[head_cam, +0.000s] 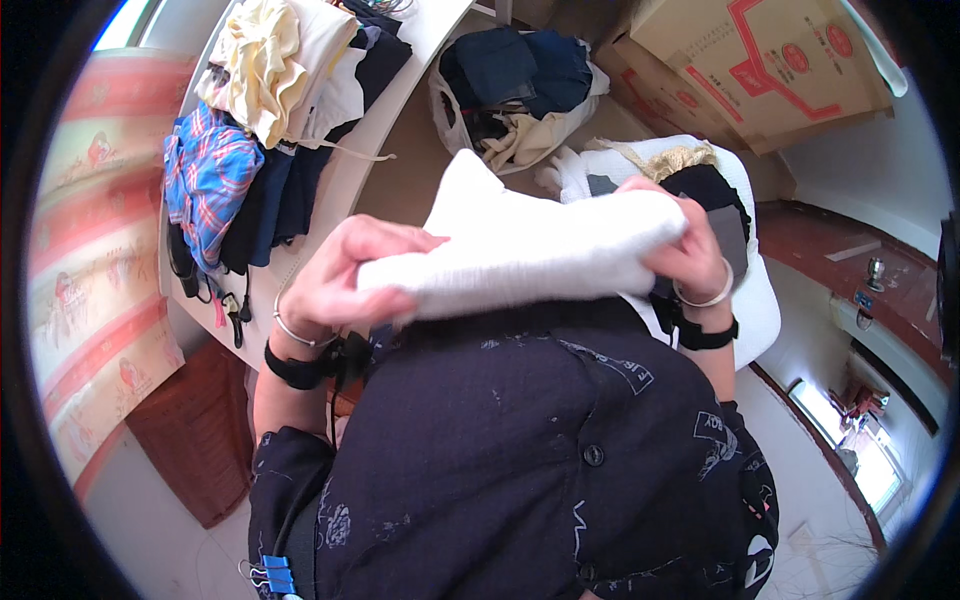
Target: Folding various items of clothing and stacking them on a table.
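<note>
A folded white cloth [525,247] is stretched between my two hands in front of my chest, slightly blurred. My left hand [360,274] grips its left end, thumb below and fingers above. At the right end my right hand [686,240] holds it, some fingers hidden behind the fabric. A flap of the cloth points up on its left side. Beyond it stands a white plastic bag [592,94] with dark blue and cream clothes inside. To the right, black, grey and lace garments [679,161] lie on a white padded seat [761,315], close to my right hand.
On the white table [375,124] at left lie a cream garment [262,67], a blue plaid garment [214,180] and dark folded clothes. Cardboard boxes [772,67] stand at the back right. A red and cream patterned curtain [112,225] hangs at far left. A brown door [832,255] is at right.
</note>
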{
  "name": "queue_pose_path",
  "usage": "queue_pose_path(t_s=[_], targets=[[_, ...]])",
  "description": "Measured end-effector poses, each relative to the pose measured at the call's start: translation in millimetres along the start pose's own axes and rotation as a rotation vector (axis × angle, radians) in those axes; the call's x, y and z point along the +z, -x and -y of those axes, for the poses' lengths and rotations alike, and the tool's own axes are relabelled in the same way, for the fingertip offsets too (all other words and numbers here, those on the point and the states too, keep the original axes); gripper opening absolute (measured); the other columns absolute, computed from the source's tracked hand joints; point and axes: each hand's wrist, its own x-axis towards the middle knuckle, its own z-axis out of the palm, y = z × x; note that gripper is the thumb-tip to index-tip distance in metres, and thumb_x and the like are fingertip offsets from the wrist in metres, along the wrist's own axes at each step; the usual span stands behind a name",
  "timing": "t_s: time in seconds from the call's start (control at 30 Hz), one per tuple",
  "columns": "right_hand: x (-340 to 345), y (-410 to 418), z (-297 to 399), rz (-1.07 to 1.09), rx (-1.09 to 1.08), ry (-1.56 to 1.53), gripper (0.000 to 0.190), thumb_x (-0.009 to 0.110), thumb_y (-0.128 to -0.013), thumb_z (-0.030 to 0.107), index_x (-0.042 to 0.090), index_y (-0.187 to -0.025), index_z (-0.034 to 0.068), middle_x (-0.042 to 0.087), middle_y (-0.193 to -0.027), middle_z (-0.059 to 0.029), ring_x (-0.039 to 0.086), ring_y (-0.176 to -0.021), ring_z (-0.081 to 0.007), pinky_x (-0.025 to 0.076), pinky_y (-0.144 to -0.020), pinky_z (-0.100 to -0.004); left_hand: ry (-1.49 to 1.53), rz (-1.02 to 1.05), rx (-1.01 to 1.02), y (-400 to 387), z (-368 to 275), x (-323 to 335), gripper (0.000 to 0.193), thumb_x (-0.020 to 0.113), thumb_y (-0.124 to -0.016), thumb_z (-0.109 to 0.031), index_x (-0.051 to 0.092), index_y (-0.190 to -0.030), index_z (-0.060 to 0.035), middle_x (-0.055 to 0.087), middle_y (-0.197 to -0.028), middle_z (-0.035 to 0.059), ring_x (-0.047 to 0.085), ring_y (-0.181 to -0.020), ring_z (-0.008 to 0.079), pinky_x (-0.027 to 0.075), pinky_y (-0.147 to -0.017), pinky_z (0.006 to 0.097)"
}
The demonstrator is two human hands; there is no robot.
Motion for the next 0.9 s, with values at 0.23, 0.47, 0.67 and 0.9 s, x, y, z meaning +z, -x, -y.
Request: queue_pose_path(t_s=[0.23, 0.47, 0.67, 0.9], targets=[[-7, 24, -20, 0.394, 0.337, -0.045, 0.113, 0.090, -0.056, 0.030, 0.025, -0.142, -0.001, 0.036, -0.143, -0.0108, 0.034, -0.129, -0.0170, 0.029, -0.105, -0.0357, 0.868, 0.074, -0.259, 32, 33, 22, 0.138, 0.094, -0.035, -0.036, 0.018, -0.142, 0.0076, 0.033, -0.144, 0.0154, 0.033, -0.131, 0.0230, 0.023, -0.109, 0.0340], [11, 9, -24, -0.022, 0.433, 0.024, 0.061, 0.078, -0.071, 0.011, 0.050, -0.125, 0.002, 0.059, -0.117, -0.0078, 0.055, -0.106, -0.0160, 0.045, -0.090, -0.0301, 0.585, -0.100, -0.197, 30, 45, 20, 0.110, 0.092, -0.053, -0.022, 0.030, -0.140, 0.0023, 0.045, -0.136, 0.0105, 0.042, -0.124, 0.0195, 0.031, -0.104, 0.0340], [11, -32, -99, -0.234, 0.550, -0.137, 0.032, 0.063, -0.088, 0.016, 0.059, -0.110, -0.007, 0.065, -0.100, -0.0091, 0.063, -0.085, -0.0137, 0.050, -0.076, -0.0250, 0.437, -0.683, -0.314, -15, 68, 14, 0.035, 0.063, -0.083, -0.005, 0.056, -0.116, 0.0019, 0.063, -0.107, 0.0089, 0.062, -0.091, 0.0158, 0.051, -0.080, 0.0289], [-6, -16, -195, -0.171, 0.707, -0.116, 0.034, 0.062, -0.089, 0.022, 0.061, -0.113, -0.003, 0.066, -0.098, -0.0049, 0.061, -0.083, -0.0114, 0.049, -0.072, -0.0255, -0.265, -0.586, -0.723, -3, 172, -7, 0.034, 0.066, -0.083, -0.021, 0.063, -0.107, 0.0035, 0.067, -0.094, 0.0052, 0.062, -0.076, 0.0119, 0.052, -0.067, 0.0272]])
